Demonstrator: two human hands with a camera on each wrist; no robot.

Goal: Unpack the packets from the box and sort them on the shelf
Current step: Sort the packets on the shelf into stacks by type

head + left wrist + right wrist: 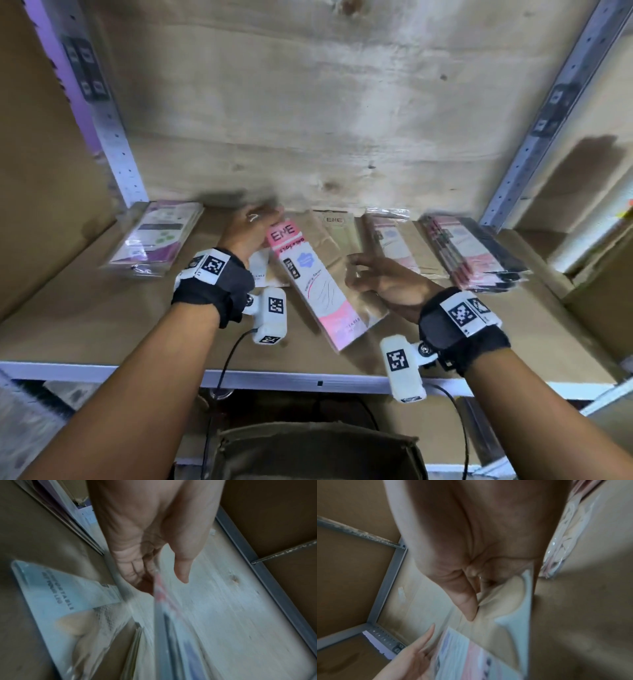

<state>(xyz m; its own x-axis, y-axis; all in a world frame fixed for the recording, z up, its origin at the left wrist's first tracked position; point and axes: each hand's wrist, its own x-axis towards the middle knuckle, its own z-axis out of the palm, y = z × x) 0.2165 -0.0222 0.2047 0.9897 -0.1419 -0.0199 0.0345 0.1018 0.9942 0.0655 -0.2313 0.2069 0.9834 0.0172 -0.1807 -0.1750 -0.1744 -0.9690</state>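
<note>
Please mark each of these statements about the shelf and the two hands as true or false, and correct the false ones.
1. The left hand is at the far end of the pink and white ENE packet. True.
2. The pink and white ENE packet stands upright against the back wall. False: it lies flat and slanted on the cardboard-lined shelf.
3. A stack of purple and white packets lies at the left end of the shelf. True.
4. The right hand holds the stack of black and pink packets. False: that stack lies apart, to the hand's right.
5. The brown box sits on the shelf. False: it is below the shelf edge.
</note>
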